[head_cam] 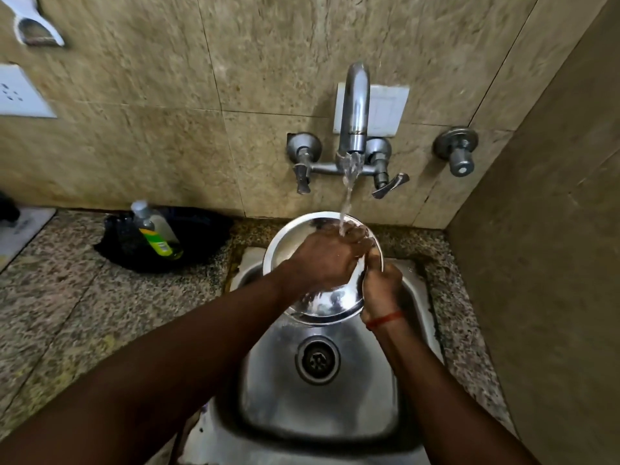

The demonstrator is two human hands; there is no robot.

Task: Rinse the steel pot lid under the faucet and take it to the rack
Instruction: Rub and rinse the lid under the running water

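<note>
Left hand (327,260) curls over steel pot lid (322,305) under water (347,196), right hand (380,290) gripping its rim.

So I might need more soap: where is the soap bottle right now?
Head view, left side: the soap bottle leans in a dark container on the counter, left of the sink and near the wall.
</note>
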